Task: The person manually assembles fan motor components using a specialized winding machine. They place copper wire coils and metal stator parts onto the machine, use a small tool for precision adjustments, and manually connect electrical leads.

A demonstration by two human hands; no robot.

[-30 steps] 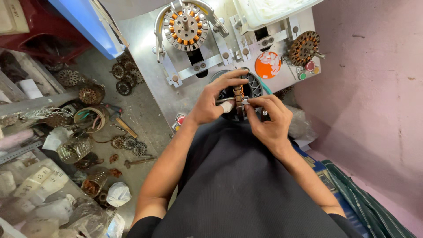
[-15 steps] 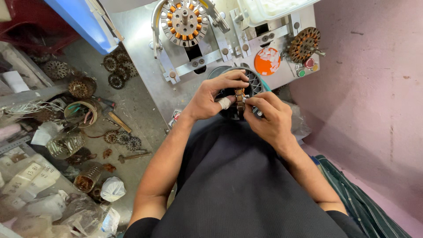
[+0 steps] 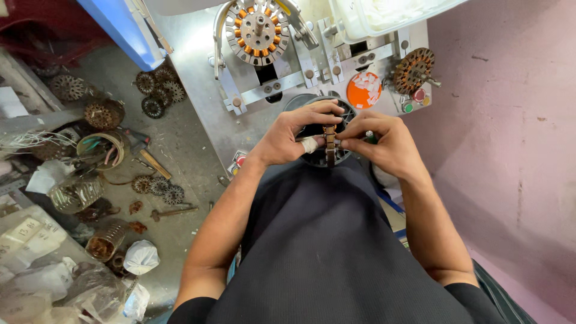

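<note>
Against the grey metal winding bench (image 3: 198, 72), the person is holding a wound stator (image 3: 329, 144) just below the orange disc (image 3: 363, 90), left hand (image 3: 287, 139) and right hand (image 3: 384, 143) pinched closer on it than half a second ago, fingers working its coil.

Stator (image 3: 327, 144) mostly hidden behind both hands; right hand (image 3: 384, 144) fingertips out of sight. Bin (image 3: 384, 15) top-cut. Far-left clutter blurred.

Wound stator (image 3: 258, 31) on machine (image 3: 312, 66) behind both hands (image 3: 336, 141), loose stators (image 3: 159, 90) left
</note>
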